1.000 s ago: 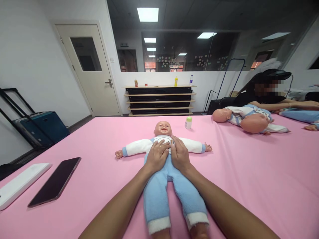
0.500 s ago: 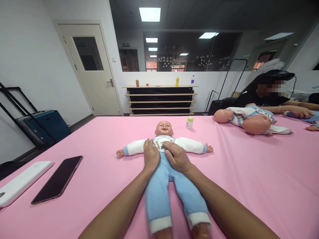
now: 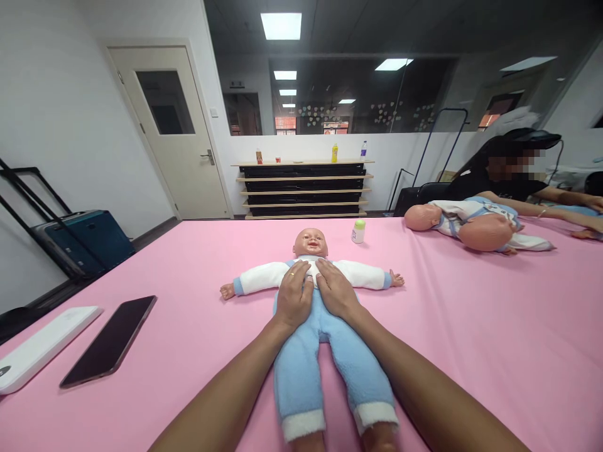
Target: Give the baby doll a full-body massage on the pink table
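Observation:
A baby doll in a white and blue suit lies face up on the pink tablecloth, its head away from me and its arms spread wide. My left hand rests flat on the left side of its chest, a ring on one finger. Beside it, my right hand lies flat on the chest's right side. Both hands have their fingers stretched toward the doll's neck, covering most of the print on the suit. Neither hand grips anything.
A small white bottle with a green cap stands beyond the doll. To the left lie a dark phone and a white power bank. On the right are more dolls and a co-worker leaning over the table.
My left hand has shifted right from the doll's side onto its chest. My right hand has moved slightly up and right, its fingers straighter. The co-worker's hands have moved right.

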